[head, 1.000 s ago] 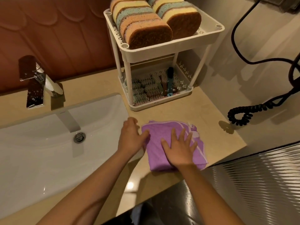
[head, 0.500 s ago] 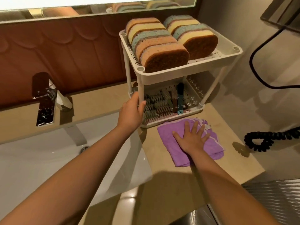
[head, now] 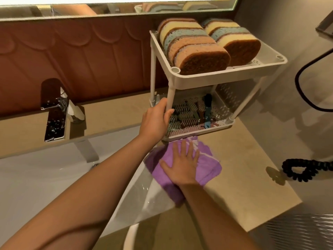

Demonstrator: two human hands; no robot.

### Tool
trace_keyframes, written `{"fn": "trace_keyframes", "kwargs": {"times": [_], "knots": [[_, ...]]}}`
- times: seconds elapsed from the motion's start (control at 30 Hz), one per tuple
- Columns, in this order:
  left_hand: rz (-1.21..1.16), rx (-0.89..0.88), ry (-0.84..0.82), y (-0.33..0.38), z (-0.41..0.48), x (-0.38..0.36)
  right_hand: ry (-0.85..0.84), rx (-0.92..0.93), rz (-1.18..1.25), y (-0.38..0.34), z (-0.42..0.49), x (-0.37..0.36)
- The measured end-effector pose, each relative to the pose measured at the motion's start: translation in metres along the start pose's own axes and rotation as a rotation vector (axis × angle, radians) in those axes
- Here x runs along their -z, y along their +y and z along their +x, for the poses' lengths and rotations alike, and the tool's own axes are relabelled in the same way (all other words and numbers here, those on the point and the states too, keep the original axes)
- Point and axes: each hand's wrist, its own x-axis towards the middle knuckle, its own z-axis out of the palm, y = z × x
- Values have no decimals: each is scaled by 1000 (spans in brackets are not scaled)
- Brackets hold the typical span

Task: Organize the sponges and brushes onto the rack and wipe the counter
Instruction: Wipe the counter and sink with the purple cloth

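Observation:
A white two-tier rack [head: 216, 76] stands on the beige counter [head: 243, 159]. Several striped sponges [head: 194, 46] stand on edge in its top tray, and several brushes [head: 191, 114] lie in the bottom tray. My left hand [head: 155, 120] is wrapped around the rack's front-left leg, and the rack's base looks tilted up a little at the front. My right hand [head: 182, 165] lies flat, fingers spread, on a purple cloth [head: 207, 165] pressed to the counter. The cloth's far edge reaches under the rack's front edge.
A white sink basin [head: 45, 177] with a chrome faucet [head: 54, 112] is on the left. A coiled black cord [head: 302, 168] lies at the right on the counter, with a black cable [head: 304, 83] against the wall. A mirror [head: 108, 6] runs along the top.
My left hand left the cloth and took hold of the rack's front-left leg. My right hand slid the cloth forward to the rack's base. The camera view rose and moved closer.

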Motion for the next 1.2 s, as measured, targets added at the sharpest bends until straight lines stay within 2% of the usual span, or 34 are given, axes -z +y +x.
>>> {"fn": "trace_keyframes", "kwargs": {"times": [0.2,0.37,0.5,0.63,0.8,1.07,1.2], "knots": [[-19,-6,-21,3,1,0,-35,168,-178,-26,-4,-5],[-29,4,-29,0,-2,0,3,451,-103,5,-9,-8],[-25,-2,-38,0,-6,0,25,512,-53,21,-19,-14],[-37,13,-37,-2,-10,1,18,475,-61,38,-30,-18],[-42,46,-36,-2,-12,1,34,287,-84,72,-48,-20],[-76,134,1,2,-18,-6,145,-30,14,120,-72,-20],[-92,168,-7,7,-20,-7,115,-147,17,134,-70,-14]]}}
